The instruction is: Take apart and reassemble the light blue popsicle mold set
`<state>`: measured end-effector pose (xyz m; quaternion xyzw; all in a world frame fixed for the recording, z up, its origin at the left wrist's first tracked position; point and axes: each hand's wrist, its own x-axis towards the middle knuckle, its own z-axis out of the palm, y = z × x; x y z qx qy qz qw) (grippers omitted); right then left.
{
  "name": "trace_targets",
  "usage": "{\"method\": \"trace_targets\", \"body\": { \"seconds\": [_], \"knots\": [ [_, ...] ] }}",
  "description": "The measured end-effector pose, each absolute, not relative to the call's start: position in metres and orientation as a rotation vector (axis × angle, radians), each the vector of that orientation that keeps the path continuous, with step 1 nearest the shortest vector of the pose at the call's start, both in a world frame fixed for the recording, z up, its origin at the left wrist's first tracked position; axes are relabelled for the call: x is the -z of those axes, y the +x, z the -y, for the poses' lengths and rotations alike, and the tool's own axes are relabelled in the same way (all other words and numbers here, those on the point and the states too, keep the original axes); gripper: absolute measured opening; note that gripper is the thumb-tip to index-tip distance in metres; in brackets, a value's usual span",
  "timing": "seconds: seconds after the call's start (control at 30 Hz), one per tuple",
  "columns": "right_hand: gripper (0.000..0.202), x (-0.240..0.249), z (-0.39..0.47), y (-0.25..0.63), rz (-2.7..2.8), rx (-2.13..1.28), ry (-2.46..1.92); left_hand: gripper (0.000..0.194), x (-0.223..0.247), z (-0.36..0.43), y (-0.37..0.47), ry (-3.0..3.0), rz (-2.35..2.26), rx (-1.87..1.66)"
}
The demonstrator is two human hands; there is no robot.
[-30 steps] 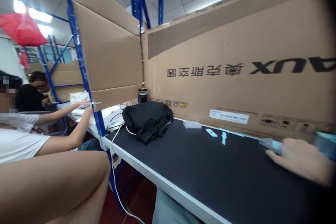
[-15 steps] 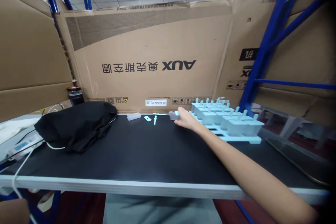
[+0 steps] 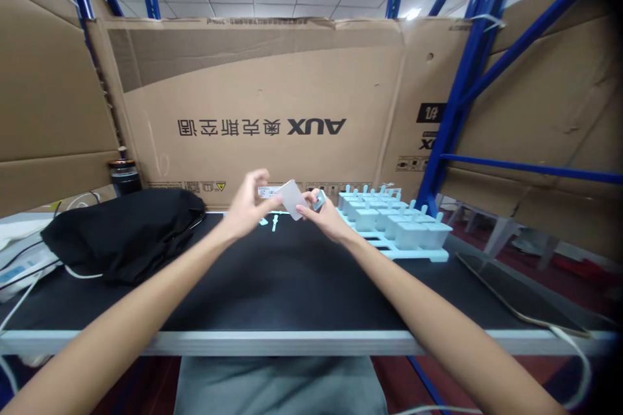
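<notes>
Above the back of the table, my right hand (image 3: 327, 215) pinches a translucent rectangular mould cup (image 3: 293, 200), tilted in the air. A small light-blue piece (image 3: 319, 200) sits between the same hand's fingers. My left hand (image 3: 248, 206) is at the cup's left side, thumb and fingers apart; its thumb is near the cup, and contact is unclear. A light-blue stick (image 3: 275, 223) lies on the table below, with another small blue piece (image 3: 263, 222) beside it. To the right stands a light-blue rack (image 3: 413, 253) of several moulds with upright sticks.
On the left of the black table (image 3: 292, 285) are a black cloth bundle (image 3: 126, 230), a dark jar (image 3: 124, 176) and cables. A dark flat board (image 3: 518, 292) lies at the right. Cardboard (image 3: 253, 84) walls the back, beside blue metal posts (image 3: 457, 91).
My left hand has come up from the lower left to the cup. My right hand has lifted the cup off the table and moved slightly left. The view has shifted a little.
</notes>
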<state>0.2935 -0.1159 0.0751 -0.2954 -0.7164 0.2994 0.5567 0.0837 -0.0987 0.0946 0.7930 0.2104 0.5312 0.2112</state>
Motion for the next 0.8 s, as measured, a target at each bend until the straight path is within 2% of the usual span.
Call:
{"method": "trace_targets", "body": {
  "seconds": [0.2,0.4,0.63,0.8],
  "knots": [
    [0.031,-0.056,0.121,0.271,1.948,-0.682,-0.834,0.039,-0.043,0.092,0.112,1.844,-0.484,-1.341],
    [0.020,-0.068,0.115,0.294,2.006,-0.479,-1.012,0.037,-0.023,0.078,0.088,1.835,-0.485,-1.152],
    [0.047,-0.064,0.126,0.282,2.215,-0.319,-1.097,0.030,-0.023,0.083,0.086,2.373,-0.704,-0.986],
    [0.060,-0.048,0.123,0.271,2.279,-0.262,-1.154,0.028,-0.021,0.084,0.087,2.483,-0.713,-0.941]
  ]
}}
